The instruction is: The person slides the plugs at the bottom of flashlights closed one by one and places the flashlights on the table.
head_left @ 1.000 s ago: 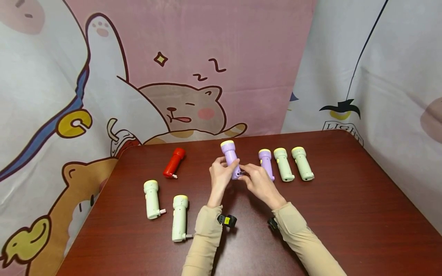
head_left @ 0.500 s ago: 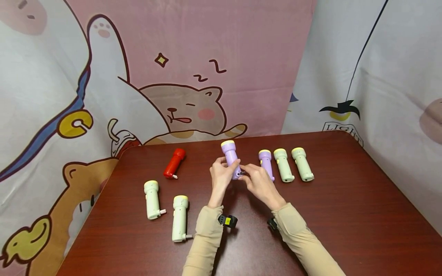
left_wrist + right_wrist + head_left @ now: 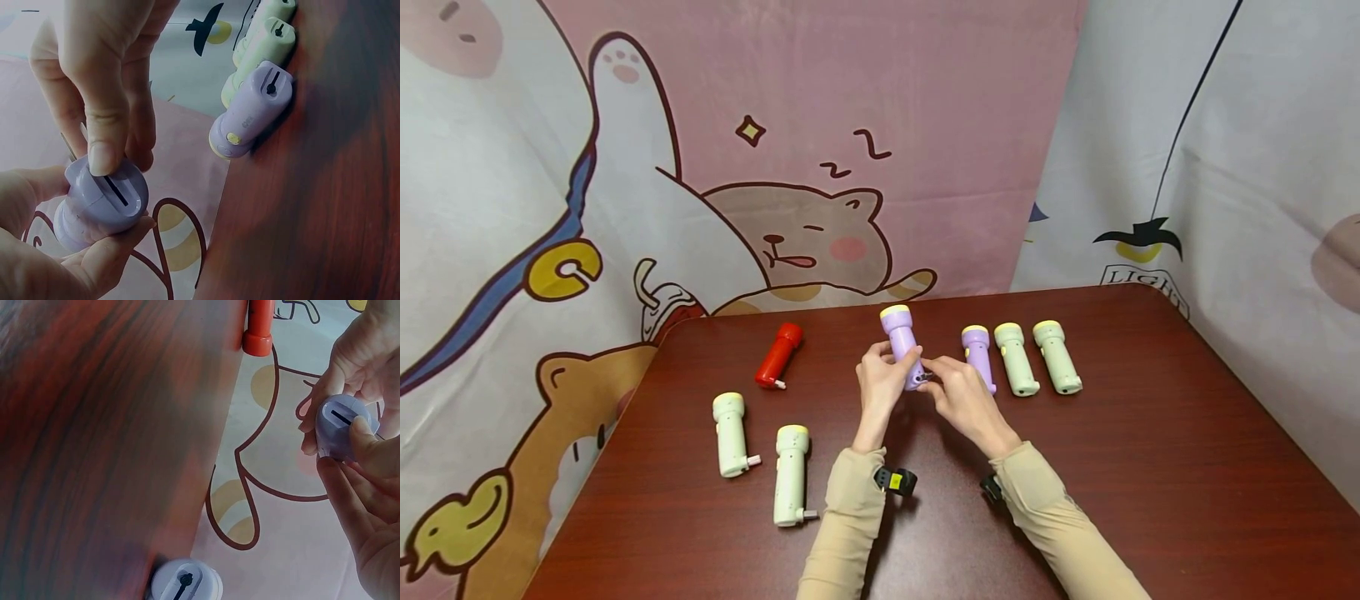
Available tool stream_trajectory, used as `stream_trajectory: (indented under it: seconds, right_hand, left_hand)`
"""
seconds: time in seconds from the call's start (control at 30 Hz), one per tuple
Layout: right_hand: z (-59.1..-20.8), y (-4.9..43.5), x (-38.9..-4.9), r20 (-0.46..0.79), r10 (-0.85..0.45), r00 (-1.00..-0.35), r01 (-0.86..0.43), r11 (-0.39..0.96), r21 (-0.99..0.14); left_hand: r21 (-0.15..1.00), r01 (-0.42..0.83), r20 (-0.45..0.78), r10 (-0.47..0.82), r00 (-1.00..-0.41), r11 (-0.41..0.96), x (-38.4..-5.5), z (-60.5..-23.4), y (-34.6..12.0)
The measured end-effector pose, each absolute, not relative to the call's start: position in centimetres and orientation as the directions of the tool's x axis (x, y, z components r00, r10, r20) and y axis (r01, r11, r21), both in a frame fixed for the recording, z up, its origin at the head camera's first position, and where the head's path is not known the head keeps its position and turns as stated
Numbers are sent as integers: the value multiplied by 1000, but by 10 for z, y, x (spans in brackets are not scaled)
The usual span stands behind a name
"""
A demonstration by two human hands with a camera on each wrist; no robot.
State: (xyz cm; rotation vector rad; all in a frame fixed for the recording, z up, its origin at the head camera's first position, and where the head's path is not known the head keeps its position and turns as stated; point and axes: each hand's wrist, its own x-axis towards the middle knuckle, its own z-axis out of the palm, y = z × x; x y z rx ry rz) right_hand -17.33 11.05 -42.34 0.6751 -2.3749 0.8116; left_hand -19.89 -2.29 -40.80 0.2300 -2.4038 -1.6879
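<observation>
A purple flashlight with a yellow lens rim is held up over the far middle of the table, lens end pointing away from me. My left hand grips its body, thumb along one side. At the tail end, my right hand pinches the flashlight's base, where a small metal prong sticks out to the side. Seen from the left wrist, the right thumb presses on the tail face, beside a dark slot. The right fingers partly cover the prong.
Right of my hands stand a second purple flashlight and two pale green flashlights in a row. On the left lie a red flashlight and two more pale green flashlights, their prongs sticking out. Behind the table hangs a printed cloth.
</observation>
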Motion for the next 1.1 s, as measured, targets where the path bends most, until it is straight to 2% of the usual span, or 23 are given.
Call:
stream_trajectory:
  seconds: [1.1]
  right_hand:
    - [-425, 108, -173, 599, -270, -754, -567, 727, -387]
  left_hand:
    - [936, -38, 51, -239, -970, 351, -199, -407, -21]
